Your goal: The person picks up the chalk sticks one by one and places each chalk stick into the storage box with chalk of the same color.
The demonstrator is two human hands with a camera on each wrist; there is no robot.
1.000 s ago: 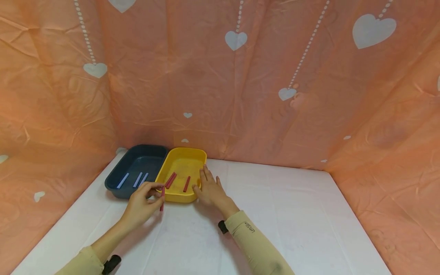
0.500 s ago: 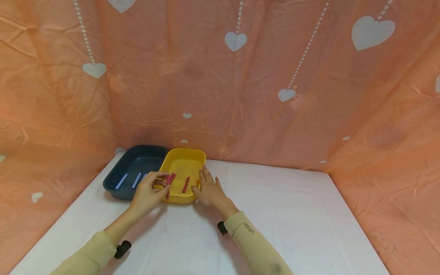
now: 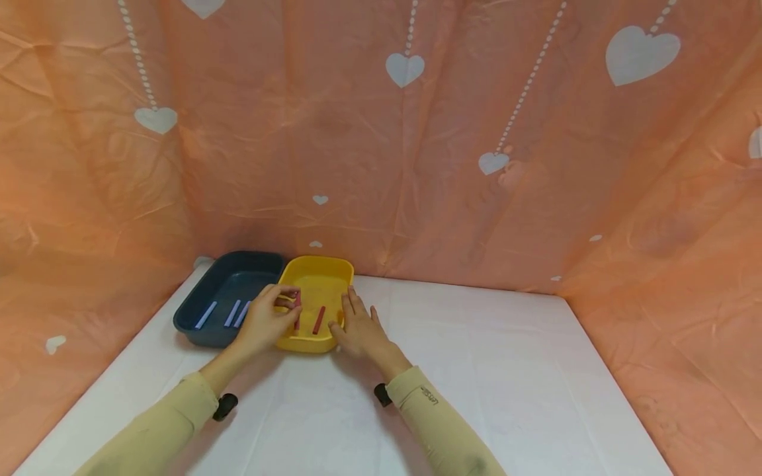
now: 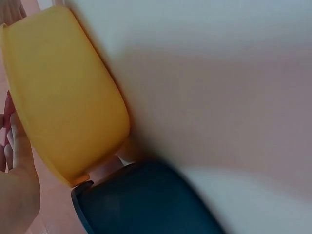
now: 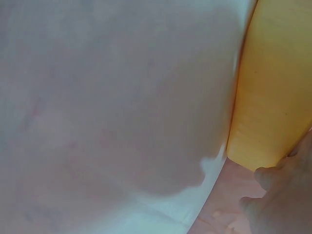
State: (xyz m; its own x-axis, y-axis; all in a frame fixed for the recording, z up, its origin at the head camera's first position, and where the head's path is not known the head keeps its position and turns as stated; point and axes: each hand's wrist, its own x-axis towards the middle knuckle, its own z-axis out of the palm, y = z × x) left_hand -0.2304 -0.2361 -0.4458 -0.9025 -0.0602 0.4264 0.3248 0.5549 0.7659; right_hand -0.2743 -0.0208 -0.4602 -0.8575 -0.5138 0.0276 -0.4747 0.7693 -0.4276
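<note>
Our left hand (image 3: pixel 268 318) pinches a red stick (image 3: pixel 297 305) over the yellow tray (image 3: pixel 318 268); our right hand (image 3: pixel 357 327), fingers straight, rests against that tray's side on the bench (image 3: pixel 506 370).

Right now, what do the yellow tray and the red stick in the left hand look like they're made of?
Yellow tray: probably moulded plastic, with smooth matte walls and rounded corners. Red stick, pinched by the left hand: thin and straight with an even dull colour; plastic or painted wood, too small to tell.

A white table (image 3: pixel 476 370) carries a dark blue tray (image 3: pixel 205 330) touching a yellow tray (image 3: pixel 309 344).
</note>
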